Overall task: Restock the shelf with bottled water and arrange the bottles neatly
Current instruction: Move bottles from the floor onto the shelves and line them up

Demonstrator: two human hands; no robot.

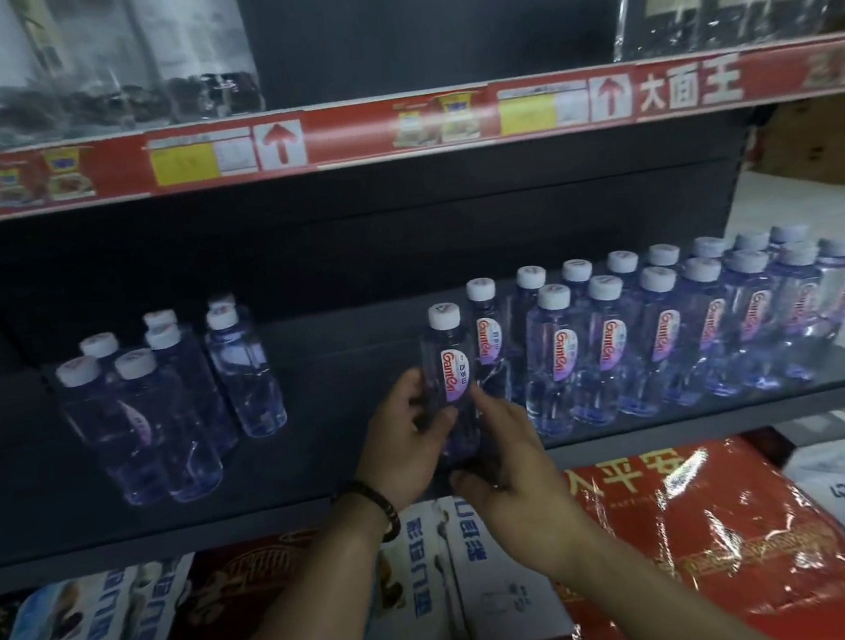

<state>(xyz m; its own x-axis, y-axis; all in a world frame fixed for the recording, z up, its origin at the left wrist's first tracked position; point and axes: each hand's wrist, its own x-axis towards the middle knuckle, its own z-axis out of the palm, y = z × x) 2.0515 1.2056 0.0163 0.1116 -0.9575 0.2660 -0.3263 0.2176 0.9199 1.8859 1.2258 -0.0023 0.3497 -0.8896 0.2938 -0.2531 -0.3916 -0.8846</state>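
Clear, thin plastic filled with water, the Ganten bottle point(447, 369) sits upright at the front of the dark shelf point(321, 463), at the left end of the right-hand row of bottles point(670, 337); your hands hide its base. Your left hand point(407, 427) and right hand point(508, 453) both have fingers curled round its lower body, clamped on it. It looks moderately heavy, smooth and probably slippery, with a wall that gives if squeezed, so grip the body low, not the glossy label or the white screw cap point(443, 314). A looser cluster of bottles point(172, 426) stands well apart to the left.
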